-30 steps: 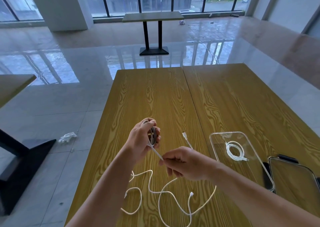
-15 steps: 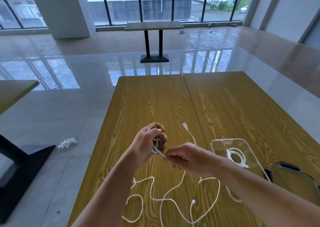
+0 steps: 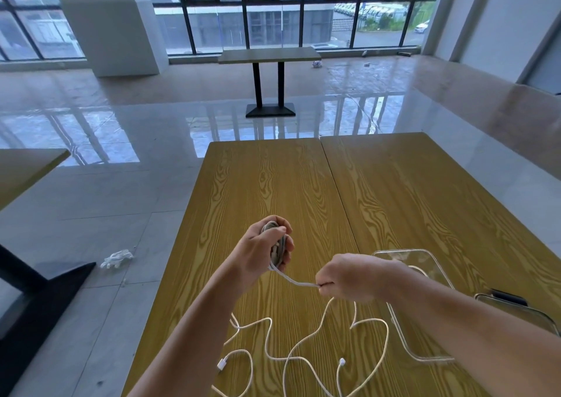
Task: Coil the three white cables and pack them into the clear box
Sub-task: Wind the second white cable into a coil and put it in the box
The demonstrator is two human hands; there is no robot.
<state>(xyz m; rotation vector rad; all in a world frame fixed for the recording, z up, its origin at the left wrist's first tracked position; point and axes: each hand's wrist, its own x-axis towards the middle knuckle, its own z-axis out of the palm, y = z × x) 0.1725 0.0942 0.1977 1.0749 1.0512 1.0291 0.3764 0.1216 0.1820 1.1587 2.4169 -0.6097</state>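
The left hand [image 3: 263,251] grips a coil [image 3: 277,246] of white cable above the table [image 3: 394,190], and the right hand [image 3: 346,276], at 4 o'clock from it, pinches the cable's free run. Loose cable [image 3: 288,358] sprawls at 6 o'clock; the clear box [image 3: 403,255] sits at 3 o'clock, partly hidden by the right forearm.

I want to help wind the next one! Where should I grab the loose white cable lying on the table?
Probably pinch the loose cable just behind its plug, coming from above. That end lies free on the wooden table, clear of both hands and the crossing loops, so winding can start there without tugging a tangle.
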